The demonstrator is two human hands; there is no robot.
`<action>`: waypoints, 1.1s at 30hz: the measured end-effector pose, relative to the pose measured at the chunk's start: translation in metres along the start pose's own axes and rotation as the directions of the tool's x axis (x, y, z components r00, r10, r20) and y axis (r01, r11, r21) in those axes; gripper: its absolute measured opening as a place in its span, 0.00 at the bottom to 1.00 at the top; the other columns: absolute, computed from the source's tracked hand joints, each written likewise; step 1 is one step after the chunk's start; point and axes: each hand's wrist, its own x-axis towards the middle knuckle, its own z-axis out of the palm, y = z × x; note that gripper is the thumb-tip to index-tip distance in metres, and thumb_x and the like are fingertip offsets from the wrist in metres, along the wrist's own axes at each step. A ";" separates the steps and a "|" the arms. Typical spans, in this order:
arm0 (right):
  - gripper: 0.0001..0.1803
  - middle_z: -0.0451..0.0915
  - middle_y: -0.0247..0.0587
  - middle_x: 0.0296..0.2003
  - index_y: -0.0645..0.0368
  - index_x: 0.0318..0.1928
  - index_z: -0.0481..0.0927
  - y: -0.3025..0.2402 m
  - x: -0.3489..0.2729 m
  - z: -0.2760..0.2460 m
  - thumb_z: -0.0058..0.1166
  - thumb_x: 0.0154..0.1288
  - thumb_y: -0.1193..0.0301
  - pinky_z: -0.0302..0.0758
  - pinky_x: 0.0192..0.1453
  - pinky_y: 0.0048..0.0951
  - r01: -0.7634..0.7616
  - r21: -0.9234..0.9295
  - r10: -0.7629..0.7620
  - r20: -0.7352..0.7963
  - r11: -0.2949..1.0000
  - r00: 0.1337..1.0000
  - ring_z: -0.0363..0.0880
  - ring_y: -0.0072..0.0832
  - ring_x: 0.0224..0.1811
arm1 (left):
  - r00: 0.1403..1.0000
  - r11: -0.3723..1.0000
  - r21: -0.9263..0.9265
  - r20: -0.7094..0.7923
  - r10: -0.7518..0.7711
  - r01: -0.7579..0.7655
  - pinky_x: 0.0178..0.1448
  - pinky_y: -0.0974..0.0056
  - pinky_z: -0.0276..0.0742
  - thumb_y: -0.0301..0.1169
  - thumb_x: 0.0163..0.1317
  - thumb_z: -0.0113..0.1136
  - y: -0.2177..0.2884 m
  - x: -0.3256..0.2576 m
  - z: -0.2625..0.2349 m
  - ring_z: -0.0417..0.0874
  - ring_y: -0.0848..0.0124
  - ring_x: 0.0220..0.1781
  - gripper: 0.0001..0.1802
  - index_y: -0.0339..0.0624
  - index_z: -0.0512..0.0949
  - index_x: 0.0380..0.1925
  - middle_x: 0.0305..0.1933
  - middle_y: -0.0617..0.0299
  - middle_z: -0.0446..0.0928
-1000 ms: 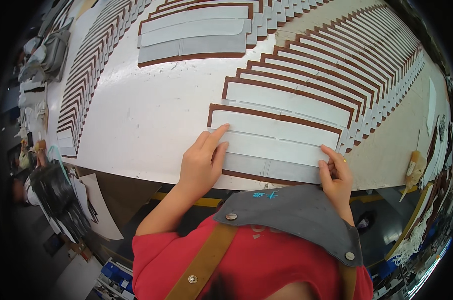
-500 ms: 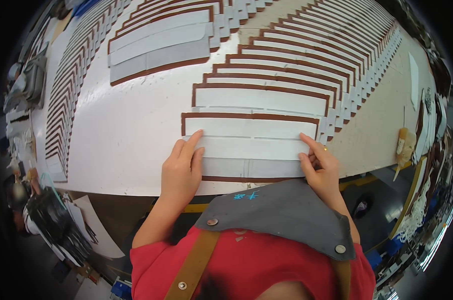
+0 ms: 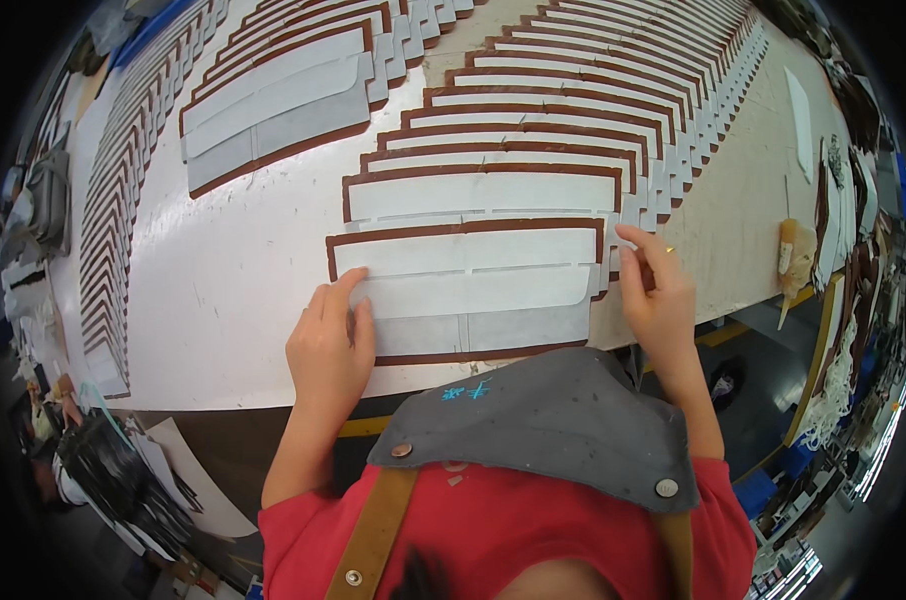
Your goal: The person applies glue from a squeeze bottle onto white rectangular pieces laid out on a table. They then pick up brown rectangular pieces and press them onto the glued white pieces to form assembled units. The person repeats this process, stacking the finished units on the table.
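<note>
A flat panel (image 3: 523, 283), white and grey with brown borders, lies at the table's near edge, in front of a long overlapping row of similar panels (image 3: 533, 192). At its left side my left hand (image 3: 331, 345) rests with the index fingertip on the panel; the thumb, apart from it, is by the edge, and the other fingers are partly curled. My right hand (image 3: 660, 300) is just off the panel's right side, thumb and index finger apart and nothing visible between them.
A second row of panels (image 3: 278, 88) stands at back left, and a third, narrow row (image 3: 108, 270) runs along the far left. A yellowish bottle with a thin spout (image 3: 791, 255) is at the table's right edge. Dark strips (image 3: 123, 465) hang at lower left.
My right hand has left the panel's right side and moved up and right. My left hand stays at the left side. The whole view has shifted slightly.
</note>
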 end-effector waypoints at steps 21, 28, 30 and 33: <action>0.06 0.72 0.36 0.32 0.57 0.34 0.75 -0.034 0.048 0.067 0.56 0.54 0.77 0.61 0.42 0.34 0.554 0.042 -0.551 0.186 0.831 0.813 0.67 0.33 0.38 | 0.858 0.854 -0.084 -0.047 0.511 -0.513 0.56 0.60 0.59 0.24 0.50 0.59 0.016 0.019 0.041 0.72 0.68 0.51 0.14 0.43 0.78 0.39 0.50 0.65 0.74; 0.08 0.71 0.35 0.33 0.56 0.34 0.75 -0.033 0.048 0.070 0.57 0.51 0.78 0.62 0.43 0.34 0.546 0.086 -0.553 0.114 0.833 0.826 0.67 0.33 0.39 | 0.869 0.866 -0.068 -0.023 0.494 -0.495 0.64 0.56 0.57 0.24 0.50 0.58 0.020 0.019 0.038 0.70 0.65 0.59 0.16 0.42 0.78 0.43 0.55 0.63 0.73; 0.09 0.70 0.35 0.34 0.56 0.34 0.75 -0.033 0.049 0.071 0.58 0.51 0.78 0.62 0.43 0.34 0.527 0.106 -0.537 0.123 0.843 0.834 0.68 0.34 0.39 | 0.867 0.866 -0.070 0.027 0.497 -0.495 0.68 0.53 0.56 0.23 0.51 0.58 0.020 0.021 0.036 0.68 0.63 0.63 0.18 0.42 0.77 0.44 0.57 0.62 0.72; 0.09 0.70 0.35 0.34 0.57 0.35 0.74 -0.033 0.049 0.071 0.58 0.51 0.76 0.63 0.43 0.35 0.511 0.061 -0.514 0.145 0.858 0.846 0.68 0.34 0.39 | 0.872 0.872 -0.126 0.074 0.483 -0.473 0.71 0.49 0.51 0.21 0.51 0.59 0.019 0.020 0.036 0.65 0.63 0.67 0.21 0.44 0.77 0.48 0.60 0.63 0.71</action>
